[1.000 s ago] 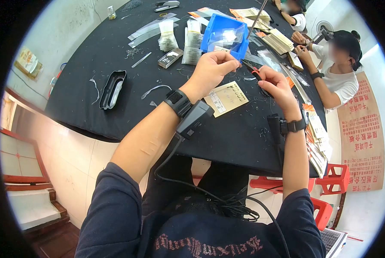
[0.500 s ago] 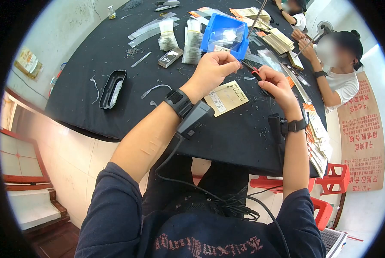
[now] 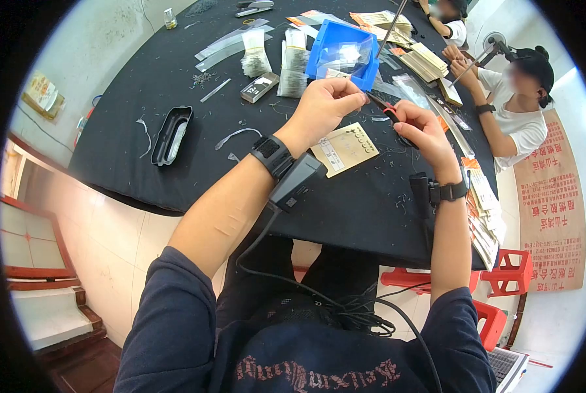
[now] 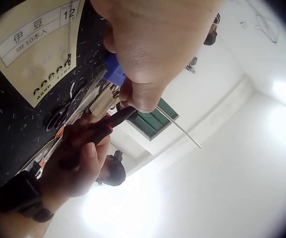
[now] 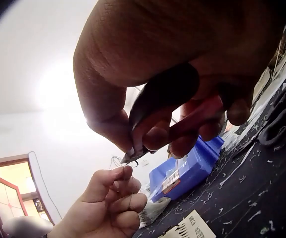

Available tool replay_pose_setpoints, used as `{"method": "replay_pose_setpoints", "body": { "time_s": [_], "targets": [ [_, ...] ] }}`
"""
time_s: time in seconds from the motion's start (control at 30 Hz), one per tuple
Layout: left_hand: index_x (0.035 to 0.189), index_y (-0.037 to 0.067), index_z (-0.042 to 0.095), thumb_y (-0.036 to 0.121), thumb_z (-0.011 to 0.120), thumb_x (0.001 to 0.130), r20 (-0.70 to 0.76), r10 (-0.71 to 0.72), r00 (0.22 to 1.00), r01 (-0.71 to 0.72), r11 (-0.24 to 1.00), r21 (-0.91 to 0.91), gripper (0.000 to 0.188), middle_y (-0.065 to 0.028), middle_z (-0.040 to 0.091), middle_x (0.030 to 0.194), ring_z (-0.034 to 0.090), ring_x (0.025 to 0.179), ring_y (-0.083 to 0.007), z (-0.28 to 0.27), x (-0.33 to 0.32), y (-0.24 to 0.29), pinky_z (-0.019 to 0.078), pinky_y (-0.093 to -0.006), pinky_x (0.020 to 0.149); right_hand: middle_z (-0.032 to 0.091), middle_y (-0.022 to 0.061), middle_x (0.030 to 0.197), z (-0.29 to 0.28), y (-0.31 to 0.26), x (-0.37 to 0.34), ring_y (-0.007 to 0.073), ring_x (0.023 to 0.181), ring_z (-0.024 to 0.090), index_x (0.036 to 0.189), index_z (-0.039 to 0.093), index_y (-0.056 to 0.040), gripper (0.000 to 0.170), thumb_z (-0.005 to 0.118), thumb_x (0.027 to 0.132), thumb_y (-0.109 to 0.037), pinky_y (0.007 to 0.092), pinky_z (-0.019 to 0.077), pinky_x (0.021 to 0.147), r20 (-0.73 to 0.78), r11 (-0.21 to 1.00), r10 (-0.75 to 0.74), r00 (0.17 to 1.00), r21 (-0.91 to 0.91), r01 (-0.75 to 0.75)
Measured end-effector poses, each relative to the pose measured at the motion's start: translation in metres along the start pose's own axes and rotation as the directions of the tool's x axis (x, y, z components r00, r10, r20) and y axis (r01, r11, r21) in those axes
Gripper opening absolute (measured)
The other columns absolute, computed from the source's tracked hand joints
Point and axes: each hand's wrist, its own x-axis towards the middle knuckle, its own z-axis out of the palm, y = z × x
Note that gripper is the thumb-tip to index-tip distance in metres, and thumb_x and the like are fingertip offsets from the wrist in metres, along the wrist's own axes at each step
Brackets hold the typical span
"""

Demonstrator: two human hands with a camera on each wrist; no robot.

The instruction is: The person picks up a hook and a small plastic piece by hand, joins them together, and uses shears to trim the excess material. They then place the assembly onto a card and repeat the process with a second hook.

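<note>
In the head view my left hand (image 3: pixel 335 103) pinches something tiny between thumb and forefinger, over the near edge of a blue bin. The right wrist view shows a small dark hook (image 5: pixel 136 162) and a fine looped line at those fingertips. My right hand (image 3: pixel 421 131) grips small pliers (image 3: pixel 390 112) with black and red handles. Their metal tip (image 5: pixel 127 157) reaches right to the left fingertips. Below the hands, a cream card (image 3: pixel 347 152) with printed characters and a row of hooks along one edge lies on the black cloth.
The blue bin (image 3: pixel 318 60) holds clear bags. Bundles of clear packets (image 3: pixel 256 60), a small box (image 3: pixel 260 88) and a black case (image 3: pixel 162 147) lie to the left. Black scissors (image 5: pixel 277 124) and stacked cards (image 3: pixel 481 203) lie on the right. A person (image 3: pixel 512 124) sits across.
My hands and the pliers keep nearly the same place. Across the table, the seated person's hands and head have shifted slightly.
</note>
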Motion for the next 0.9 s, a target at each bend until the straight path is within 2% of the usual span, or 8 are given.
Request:
{"method": "replay_pose_setpoints", "body": {
  "time_s": [0.5, 0.53, 0.63, 0.7, 0.8, 0.9],
  "targets": [
    [0.093, -0.001, 0.067, 0.014, 0.064, 0.09, 0.016, 0.006, 1.0, -0.007, 1.0, 0.01, 0.015, -0.0007, 0.064, 0.087, 0.054, 0.08, -0.0059, -0.0008, -0.0001, -0.002, 0.0437, -0.0209, 0.074, 0.042, -0.0031, 0.079, 0.0009, -0.0027, -0.0004, 0.0057, 0.068, 0.037, 0.071, 0.047, -0.0052, 0.02, 0.063, 0.081, -0.012, 0.0222, 0.0287, 0.058, -0.006, 1.0, -0.003, 1.0, 0.018, 0.003],
    [0.093, -0.001, 0.067, 0.014, 0.064, 0.09, 0.019, 0.006, 1.0, -0.007, 1.0, 0.01, 0.015, -0.0006, 0.064, 0.087, 0.054, 0.08, -0.0059, -0.0008, -0.0002, -0.0013, 0.0436, -0.0208, 0.074, 0.044, -0.0017, 0.081, 0.0, -0.0035, -0.0004, 0.0069, 0.071, 0.039, 0.071, 0.047, -0.0051, 0.021, 0.063, 0.082, -0.013, 0.0228, 0.0298, 0.061, 0.003, 1.0, 0.013, 1.0, 0.007, -0.013],
    [0.083, 0.001, 0.066, 0.012, 0.065, 0.086, -0.049, 0.057, 0.997, -0.058, 0.998, -0.022, 0.011, 0.0015, 0.059, 0.074, 0.05, 0.069, -0.0053, 0.0049, -0.0015, 0.0007, 0.0401, -0.0217, 0.062, 0.049, 0.0017, 0.085, -0.003, -0.0036, -0.0012, 0.0097, 0.077, 0.043, 0.072, 0.047, -0.0045, 0.022, 0.062, 0.083, -0.016, 0.0241, 0.0329, 0.068, 0.007, 0.999, 0.052, 0.999, -0.012, -0.052],
    [0.083, 0.001, 0.066, 0.012, 0.065, 0.086, -0.049, 0.043, 0.998, -0.043, 0.999, -0.011, 0.011, 0.0014, 0.059, 0.074, 0.05, 0.068, -0.0053, 0.0047, -0.0016, 0.0019, 0.0402, -0.0217, 0.062, 0.051, 0.0031, 0.085, -0.0027, -0.0015, -0.0016, 0.0105, 0.078, 0.047, 0.072, 0.047, -0.004, 0.022, 0.062, 0.084, -0.015, 0.0245, 0.0347, 0.069, -0.021, 0.998, 0.066, 0.998, -0.002, -0.066],
    [0.083, 0.001, 0.066, 0.012, 0.065, 0.086, -0.042, 0.042, 0.998, -0.042, 0.999, -0.012, 0.012, 0.001, 0.06, 0.074, 0.05, 0.069, -0.0054, 0.0042, -0.0007, 0.0009, 0.0409, -0.0217, 0.063, 0.057, 0.0042, 0.082, -0.002, -0.0016, -0.0007, 0.0087, 0.075, 0.051, 0.072, 0.05, -0.0051, 0.019, 0.06, 0.084, -0.017, 0.0225, 0.037, 0.066, -0.043, 0.999, 0.031, 0.999, -0.007, -0.032],
    [0.09, 0.0, 0.067, 0.014, 0.064, 0.089, -0.001, 0.009, 1.0, -0.009, 0.999, 0.031, 0.014, 0.0006, 0.062, 0.082, 0.052, 0.075, -0.0053, 0.0011, -0.0012, 0.001, 0.0421, -0.0211, 0.069, 0.062, 0.0052, 0.078, -0.0061, -0.0074, -0.0017, 0.0058, 0.068, 0.052, 0.073, 0.053, -0.0072, 0.02, 0.058, 0.085, -0.021, 0.0194, 0.0371, 0.058, 0.003, 0.986, 0.156, 0.988, 0.05, -0.156]
  ]
}}
